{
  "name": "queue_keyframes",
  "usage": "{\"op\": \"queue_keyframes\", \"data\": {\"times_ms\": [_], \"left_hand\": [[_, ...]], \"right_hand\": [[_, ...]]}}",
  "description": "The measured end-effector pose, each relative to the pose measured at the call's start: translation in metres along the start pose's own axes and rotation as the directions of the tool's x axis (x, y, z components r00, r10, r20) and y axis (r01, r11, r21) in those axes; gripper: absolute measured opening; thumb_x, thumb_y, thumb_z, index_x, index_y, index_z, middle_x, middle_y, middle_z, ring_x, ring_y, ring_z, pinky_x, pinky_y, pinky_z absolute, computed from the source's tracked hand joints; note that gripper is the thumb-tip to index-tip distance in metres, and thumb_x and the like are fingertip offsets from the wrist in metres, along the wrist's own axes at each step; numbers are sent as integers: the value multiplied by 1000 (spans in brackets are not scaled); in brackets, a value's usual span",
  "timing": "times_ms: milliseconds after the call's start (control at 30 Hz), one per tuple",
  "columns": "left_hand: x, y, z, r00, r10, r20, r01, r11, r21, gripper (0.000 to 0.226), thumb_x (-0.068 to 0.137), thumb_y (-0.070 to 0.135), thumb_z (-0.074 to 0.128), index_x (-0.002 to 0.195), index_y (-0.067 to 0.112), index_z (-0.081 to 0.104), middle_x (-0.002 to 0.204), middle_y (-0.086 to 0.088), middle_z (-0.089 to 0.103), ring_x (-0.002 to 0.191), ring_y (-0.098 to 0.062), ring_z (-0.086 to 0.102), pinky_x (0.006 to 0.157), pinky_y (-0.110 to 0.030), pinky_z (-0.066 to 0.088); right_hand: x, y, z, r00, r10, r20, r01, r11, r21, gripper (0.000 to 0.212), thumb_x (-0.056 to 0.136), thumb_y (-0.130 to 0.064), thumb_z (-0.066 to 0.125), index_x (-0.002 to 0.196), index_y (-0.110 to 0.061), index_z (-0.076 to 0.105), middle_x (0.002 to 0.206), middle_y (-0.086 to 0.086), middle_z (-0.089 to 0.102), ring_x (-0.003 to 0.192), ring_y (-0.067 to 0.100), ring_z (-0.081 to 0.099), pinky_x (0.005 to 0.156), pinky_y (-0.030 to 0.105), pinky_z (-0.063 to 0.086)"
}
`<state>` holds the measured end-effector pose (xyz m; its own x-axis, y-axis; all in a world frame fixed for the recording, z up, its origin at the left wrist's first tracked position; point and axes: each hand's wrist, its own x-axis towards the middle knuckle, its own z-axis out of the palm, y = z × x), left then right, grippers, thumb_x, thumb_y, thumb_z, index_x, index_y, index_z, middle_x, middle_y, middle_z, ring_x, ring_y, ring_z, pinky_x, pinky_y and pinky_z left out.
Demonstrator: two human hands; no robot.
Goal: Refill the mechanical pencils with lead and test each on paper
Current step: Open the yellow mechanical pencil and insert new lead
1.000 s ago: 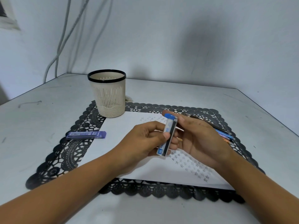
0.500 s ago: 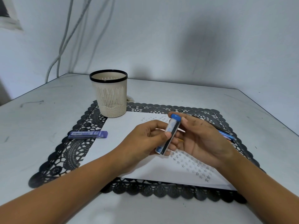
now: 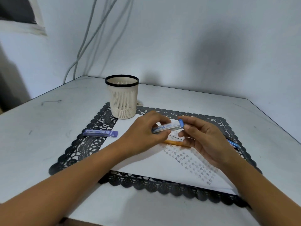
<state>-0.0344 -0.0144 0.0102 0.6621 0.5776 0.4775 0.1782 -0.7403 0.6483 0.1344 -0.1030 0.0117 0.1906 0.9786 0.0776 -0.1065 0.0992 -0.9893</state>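
- At mid-frame, above the paper [image 3: 143,167]: your left hand [image 3: 143,136] grips the lead case [image 3: 167,127], a clear tube marked 2B, held nearly level with thumb below and fingers curled over its left half.
- At the tube's right end: your right hand [image 3: 206,142] pinches the blue cap [image 3: 181,123] between forefinger and thumb; the other fingers hang loosely curled.
- Just below both hands: one orange pencil [image 3: 177,143] lies on the paper, partly hidden by your fingers. Whether its top is open, you cannot tell from this view.
- Step in hand, as judged: opening the case to draw out lead for that pencil.
- To do it well: keep your left grip firm but clear of the cap end. Work the cap free gently, not with a jerk, or leads may spill. Keep the mouth level or slightly raised until you mean to pour, then tip out one lead over the paper, where it shows.
- Right edge of the black lace mat [image 3: 84,147]: blue pencils [image 3: 233,143] wait, mostly hidden behind your right hand.
- Left of centre, on the mat: a spare lead case [image 3: 100,133], purple, lies flat.
- Upper centre: a cream pen cup [image 3: 122,101] stands at the mat's far edge.
- Lower right of the paper: rows of small stars [image 3: 192,162] are drawn.
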Motion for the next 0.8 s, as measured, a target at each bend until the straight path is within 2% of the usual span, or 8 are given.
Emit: {"op": "queue_keyframes", "data": {"times_ms": [67,167,267,333,433,567,700,800], "left_hand": [[3,2,-8,998,-60,31,60,998,-15,21,82,15,65,102,19,62,89,12,55,70,-4,54,61,-15,45],[7,-2,-25,986,-149,75,152,988,-29,20,83,16,64,99,28,60,89,17,57,72,-3,56,61,-12,46],[8,-17,-47,985,-156,74,147,982,116,19,82,18,65,97,29,62,93,16,60,80,-1,57,67,-7,44],[6,-30,-62,986,-154,66,134,962,240,20,81,18,66,101,23,65,95,10,61,83,0,56,69,-5,42],[1,-54,-82,976,-212,59,174,906,385,23,81,21,66,104,20,66,97,9,59,85,-5,55,69,-6,40],[-7,-79,-98,938,-336,81,258,837,483,19,81,25,65,101,26,68,98,10,60,89,-9,54,70,-9,37],[-9,-85,-104,895,-424,141,307,812,497,21,82,33,64,102,27,68,104,6,61,94,-11,55,83,-24,41],[-6,-88,-104,878,-445,175,308,806,505,21,83,31,63,104,28,68,105,5,61,95,-11,55,82,-22,40]], "right_hand": [[0,-2,-3,1000,-10,-18,9,999,-39,26,80,-10,54,103,-12,67,82,4,68,69,12,62,55,21,52],[1,-6,-11,996,-46,-74,41,997,-72,26,81,-16,53,102,-13,67,84,4,68,71,14,61,56,21,51],[1,-8,-17,983,-98,-154,59,969,-240,25,87,-18,52,108,-12,66,85,2,67,74,14,60,56,21,50],[2,-7,-18,962,-143,-231,29,899,-437,23,92,-15,50,109,-14,65,86,1,68,73,12,61,59,22,49],[5,-3,-20,942,-225,-247,-26,688,-725,21,93,-18,51,109,-17,65,90,-3,67,78,10,60,68,24,46],[9,3,-23,957,-216,-192,-82,433,-898,22,92,-22,53,110,-18,64,95,-6,61,79,4,52,76,22,39],[9,4,-23,961,-209,-183,-84,409,-909,21,91,-22,54,108,-17,65,93,-8,60,81,6,53,78,24,41],[10,4,-23,963,-206,-172,-80,393,-916,21,91,-22,55,108,-17,65,95,-6,63,82,8,55,78,24,41]]}}
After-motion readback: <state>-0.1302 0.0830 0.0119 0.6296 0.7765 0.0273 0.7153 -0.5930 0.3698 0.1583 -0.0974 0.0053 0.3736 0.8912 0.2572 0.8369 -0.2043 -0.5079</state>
